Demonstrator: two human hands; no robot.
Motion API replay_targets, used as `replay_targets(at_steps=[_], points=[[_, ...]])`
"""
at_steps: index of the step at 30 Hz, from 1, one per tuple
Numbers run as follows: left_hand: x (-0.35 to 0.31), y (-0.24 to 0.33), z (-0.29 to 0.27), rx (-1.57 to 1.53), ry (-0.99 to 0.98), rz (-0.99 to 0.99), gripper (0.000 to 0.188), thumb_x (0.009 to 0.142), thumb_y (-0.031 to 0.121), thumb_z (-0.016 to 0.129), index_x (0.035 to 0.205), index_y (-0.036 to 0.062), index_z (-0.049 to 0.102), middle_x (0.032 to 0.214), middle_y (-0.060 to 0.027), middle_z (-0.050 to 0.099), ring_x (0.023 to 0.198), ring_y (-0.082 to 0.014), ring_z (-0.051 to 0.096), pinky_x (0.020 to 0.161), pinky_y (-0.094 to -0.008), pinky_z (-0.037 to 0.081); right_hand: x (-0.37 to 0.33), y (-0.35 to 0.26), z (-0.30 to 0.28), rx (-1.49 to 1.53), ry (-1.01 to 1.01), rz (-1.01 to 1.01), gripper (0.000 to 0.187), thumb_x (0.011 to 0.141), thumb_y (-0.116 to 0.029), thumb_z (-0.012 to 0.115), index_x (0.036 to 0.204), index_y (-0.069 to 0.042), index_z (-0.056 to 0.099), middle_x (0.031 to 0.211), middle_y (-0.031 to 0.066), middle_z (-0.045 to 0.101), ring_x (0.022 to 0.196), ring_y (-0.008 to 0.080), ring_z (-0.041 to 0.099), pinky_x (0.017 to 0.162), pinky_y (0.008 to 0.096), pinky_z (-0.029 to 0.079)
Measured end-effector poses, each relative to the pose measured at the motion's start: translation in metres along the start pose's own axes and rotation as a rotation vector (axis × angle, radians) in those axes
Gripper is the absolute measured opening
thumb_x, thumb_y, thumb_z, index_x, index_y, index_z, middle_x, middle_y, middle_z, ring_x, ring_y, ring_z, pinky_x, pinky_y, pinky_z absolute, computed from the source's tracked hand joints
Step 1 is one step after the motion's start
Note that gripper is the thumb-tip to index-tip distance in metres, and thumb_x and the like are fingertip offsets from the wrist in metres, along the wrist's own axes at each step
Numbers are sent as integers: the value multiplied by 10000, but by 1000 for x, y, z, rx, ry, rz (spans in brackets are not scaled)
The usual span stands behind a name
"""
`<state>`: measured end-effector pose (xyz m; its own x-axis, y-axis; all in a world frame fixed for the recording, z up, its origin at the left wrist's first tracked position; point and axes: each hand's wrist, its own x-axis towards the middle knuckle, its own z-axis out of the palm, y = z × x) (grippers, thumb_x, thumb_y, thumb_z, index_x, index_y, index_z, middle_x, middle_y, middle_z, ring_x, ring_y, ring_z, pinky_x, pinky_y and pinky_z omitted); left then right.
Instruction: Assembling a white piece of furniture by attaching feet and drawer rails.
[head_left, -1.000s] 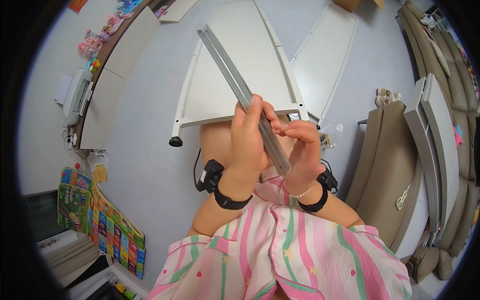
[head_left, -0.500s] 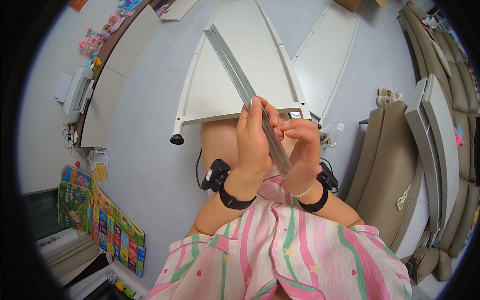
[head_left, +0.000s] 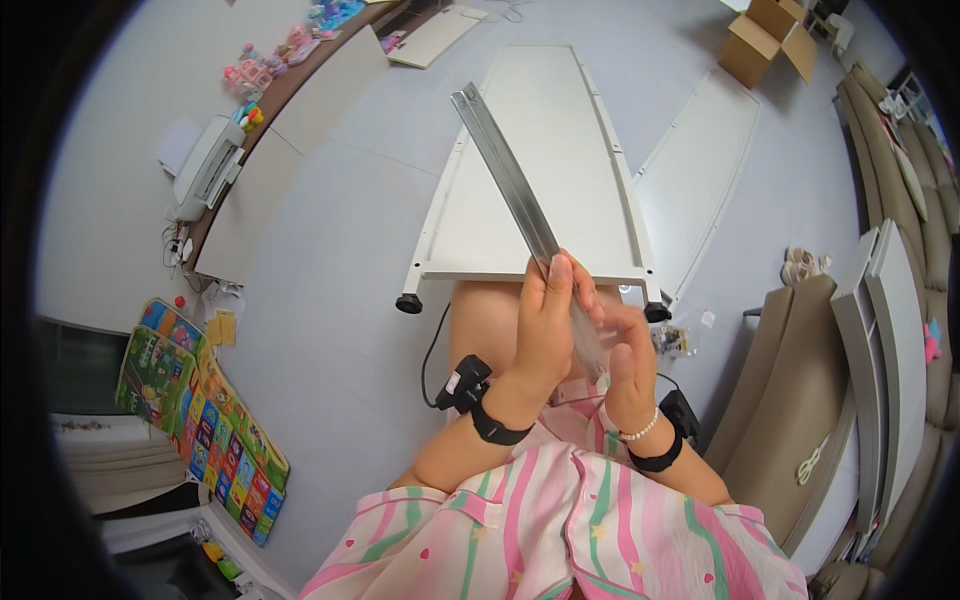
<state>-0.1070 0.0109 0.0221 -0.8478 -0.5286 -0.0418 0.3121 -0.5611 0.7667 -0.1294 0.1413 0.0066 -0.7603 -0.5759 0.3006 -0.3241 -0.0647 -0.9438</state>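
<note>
A long silvery metal rail with a channel-like profile slants up and away from my lap. My left hand is closed round its lower part, thumb lying along the top. Beside the rail's near end is my right hand, slightly blurred, its thumb and curved fingers apart. Whether its fingertips touch the rail is unclear. Beyond my hands a white panel with a raised frame lies across my legs or just past them, with black feet at its near corners.
Another white panel lies on the floor to the right. An open cardboard box stands far right. Grey curved boards lean by the brown sofa, where scissors lie. Small bagged parts sit near my right knee.
My right hand has drawn back from the left hand's fingertips toward me, and its fingers have parted. The left hand still grips the rail. The whole view has shifted, showing more at the top.
</note>
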Motion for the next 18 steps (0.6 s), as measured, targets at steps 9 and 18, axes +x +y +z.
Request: replay_targets(at_steps=[9, 18], points=[[-6, 2, 0, 63, -4, -31, 260, 1094, 329, 375, 1005, 94, 441, 732, -32, 477, 595, -125, 512, 569, -262, 479, -5, 11, 5, -31, -147, 67, 453, 1009, -420, 524, 1051, 30, 508, 736, 65, 516, 637, 142, 477, 575, 287, 394], [-2, 4, -2, 152, -85, -4, 292, 1090, 335, 376, 978, 76, 449, 712, -30, 461, 591, -130, 503, 559, -257, 460, -4, 14, 4, -101, -71, -3, 401, 945, -345, 645, 1070, 17, 526, 751, 130, 548, 628, 254, 544, 593, 363, 437]])
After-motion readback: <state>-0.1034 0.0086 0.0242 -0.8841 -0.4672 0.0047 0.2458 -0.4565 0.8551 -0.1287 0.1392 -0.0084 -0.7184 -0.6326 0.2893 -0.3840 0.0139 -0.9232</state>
